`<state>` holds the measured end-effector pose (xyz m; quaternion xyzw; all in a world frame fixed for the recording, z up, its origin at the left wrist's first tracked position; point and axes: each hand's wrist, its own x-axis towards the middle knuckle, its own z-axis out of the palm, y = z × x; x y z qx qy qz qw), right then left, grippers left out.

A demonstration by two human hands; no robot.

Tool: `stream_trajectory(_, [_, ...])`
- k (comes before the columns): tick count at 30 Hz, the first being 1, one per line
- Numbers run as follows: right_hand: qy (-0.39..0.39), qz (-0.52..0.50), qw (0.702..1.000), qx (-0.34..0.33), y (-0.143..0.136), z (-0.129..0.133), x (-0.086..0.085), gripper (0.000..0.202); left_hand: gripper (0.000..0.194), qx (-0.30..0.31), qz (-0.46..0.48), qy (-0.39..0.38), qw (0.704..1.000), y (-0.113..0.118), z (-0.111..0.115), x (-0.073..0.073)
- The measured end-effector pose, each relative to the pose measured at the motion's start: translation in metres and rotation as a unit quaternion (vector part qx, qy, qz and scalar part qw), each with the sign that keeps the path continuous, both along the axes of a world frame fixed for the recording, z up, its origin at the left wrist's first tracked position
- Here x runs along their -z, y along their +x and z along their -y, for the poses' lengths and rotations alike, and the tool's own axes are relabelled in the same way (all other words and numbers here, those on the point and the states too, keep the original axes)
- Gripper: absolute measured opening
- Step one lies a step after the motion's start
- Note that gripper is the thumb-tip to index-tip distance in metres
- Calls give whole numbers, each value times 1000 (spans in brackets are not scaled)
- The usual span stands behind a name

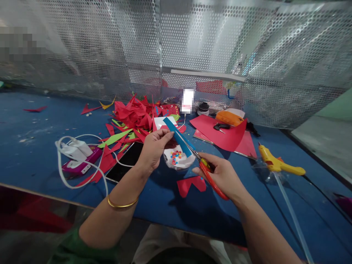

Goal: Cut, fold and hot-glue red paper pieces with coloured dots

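Note:
My left hand [158, 145] pinches a strip of blue paper [180, 139] between thumb and fingers. In my right hand [220, 170] is a pair of scissors [210, 179] with red and yellow handles, its blades lying along the blue strip. Whether the blades have cut into it I cannot tell. Beneath the strip sits a small white bowl [180, 164] with tiny red, yellow and blue paper bits in it. A red paper piece with a notched edge [191, 184] lies on the table just in front of the bowl.
Red and green paper scraps [132, 115] are heaped at the back left. A tablet [123, 165], a white charger with cable [77, 150] and a purple box [82, 167] lie left. To the right are red sheets [222, 134] and a yellow glue gun [277, 161].

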<state>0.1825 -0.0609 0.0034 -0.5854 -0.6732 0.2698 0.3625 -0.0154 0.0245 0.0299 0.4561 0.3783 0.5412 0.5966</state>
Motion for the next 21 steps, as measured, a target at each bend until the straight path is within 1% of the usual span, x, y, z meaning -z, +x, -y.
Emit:
stream_trajectory(2, [-4,-1,1000,7,1,0,3,46,21,4,0,1,1000,1,1,1])
stream_trajectory(5, [-5,2,1000,11,1,-1,3,46,22,8,7,3,1000,4,3,2])
stream_trajectory(7, [-1,3,1000,8,0,-1,2,44,19,11,9,1,1000,6,5,3])
stream_trajectory(13, [9,4,1000,-9,-2,0,-4,28,13,24,0,-6,1000,9,8,3])
stream_trajectory(21, [4,-5,1000,-1,0,0,0,31,12,29,5,-9,1000,9,8,3])
